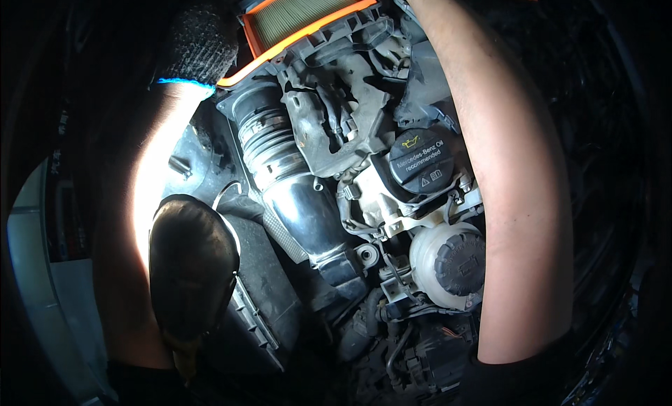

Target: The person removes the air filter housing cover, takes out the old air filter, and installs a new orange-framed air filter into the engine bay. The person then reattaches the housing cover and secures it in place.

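At the upper left my left hand (199, 45), in a dark knit glove with a blue cuff edge, is beside the air filter (301, 14). That filter has pleated, pale yellow-green paper and a bright orange rim. It sits tilted at the top of the engine bay. Shadow hides the fingers of this hand, so I cannot make out their grip. My right forearm (511, 196) stretches up along the right side, past the oil filler cap, and its hand lies beyond the top edge of the picture.
A ribbed black intake hose (269, 140) runs down from the filter housing. Right of it are the black oil filler cap (421, 161) and a whitish reservoir with a dark cap (460, 264). A dark oval object (192, 266) covers part of the lower left. Hoses and wiring fill the lower middle.
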Demonstrator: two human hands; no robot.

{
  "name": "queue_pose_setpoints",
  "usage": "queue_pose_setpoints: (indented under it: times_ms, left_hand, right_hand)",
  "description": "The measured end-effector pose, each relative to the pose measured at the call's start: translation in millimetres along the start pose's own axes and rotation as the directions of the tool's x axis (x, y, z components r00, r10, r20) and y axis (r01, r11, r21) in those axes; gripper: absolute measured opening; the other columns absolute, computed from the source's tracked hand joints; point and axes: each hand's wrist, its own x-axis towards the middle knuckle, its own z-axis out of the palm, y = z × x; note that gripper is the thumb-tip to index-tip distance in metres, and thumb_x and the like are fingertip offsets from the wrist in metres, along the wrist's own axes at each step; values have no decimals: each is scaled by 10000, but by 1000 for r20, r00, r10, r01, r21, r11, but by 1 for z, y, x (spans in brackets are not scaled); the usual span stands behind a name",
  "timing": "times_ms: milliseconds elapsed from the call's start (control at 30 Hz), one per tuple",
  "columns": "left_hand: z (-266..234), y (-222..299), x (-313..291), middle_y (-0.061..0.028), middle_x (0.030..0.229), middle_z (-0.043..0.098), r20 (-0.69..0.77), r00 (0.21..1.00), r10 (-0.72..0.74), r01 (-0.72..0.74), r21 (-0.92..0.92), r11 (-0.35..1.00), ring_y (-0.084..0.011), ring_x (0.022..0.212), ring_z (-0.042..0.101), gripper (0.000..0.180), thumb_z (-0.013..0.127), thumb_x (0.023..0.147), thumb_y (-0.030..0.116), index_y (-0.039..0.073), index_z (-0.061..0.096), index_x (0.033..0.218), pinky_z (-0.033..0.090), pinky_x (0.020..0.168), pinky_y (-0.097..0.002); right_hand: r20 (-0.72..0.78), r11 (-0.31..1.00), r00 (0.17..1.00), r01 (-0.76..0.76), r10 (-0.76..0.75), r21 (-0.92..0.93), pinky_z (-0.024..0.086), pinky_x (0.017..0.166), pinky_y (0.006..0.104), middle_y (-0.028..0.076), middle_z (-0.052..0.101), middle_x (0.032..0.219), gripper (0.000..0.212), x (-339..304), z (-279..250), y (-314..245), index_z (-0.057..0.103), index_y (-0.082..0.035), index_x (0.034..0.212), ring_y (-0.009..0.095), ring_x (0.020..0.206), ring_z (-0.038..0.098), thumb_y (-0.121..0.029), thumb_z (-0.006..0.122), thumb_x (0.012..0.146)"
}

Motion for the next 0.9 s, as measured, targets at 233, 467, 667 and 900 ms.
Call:
queue_pose_setpoints:
  times_ms: [233,467,667,900]
  left_hand:
    - [-12,16,2,-176,901,678,192,975,-115,129,-63,990,-293,796,675,159,608,873,153,34,679,952,550,689,-390]
    - [-23,21,-3,-186,942,680,168,977,-134,206,-554,806,-266,741,683,416,661,855,144,102,576,1261,556,618,-360]
    - [-5,12,-12,-101,835,620,147,987,-67,152,-709,689,-168,738,604,475,692,866,191,106,538,1307,532,678,-282]
    - [-25,22,-4,-173,1107,635,484,875,17,368,-687,626,-240,982,630,530,677,873,209,83,475,1346,531,841,-349]
  right_hand:
    - [43,996,999,-22,19,84,469,567,304,89,673,705,297,-3,-2,3,718,5,804,172,636,614,-282,672,863]
    - [103,985,994,-39,22,170,482,601,307,91,688,734,273,-5,-6,7,720,7,809,183,679,638,-256,671,860]
    - [145,990,989,17,-38,140,494,634,312,93,703,767,246,-5,0,7,726,7,819,183,717,656,-234,682,848]
    - [141,916,983,164,-120,-366,522,691,289,102,726,815,240,-9,-1,2,744,-62,896,168,719,672,-256,762,757]
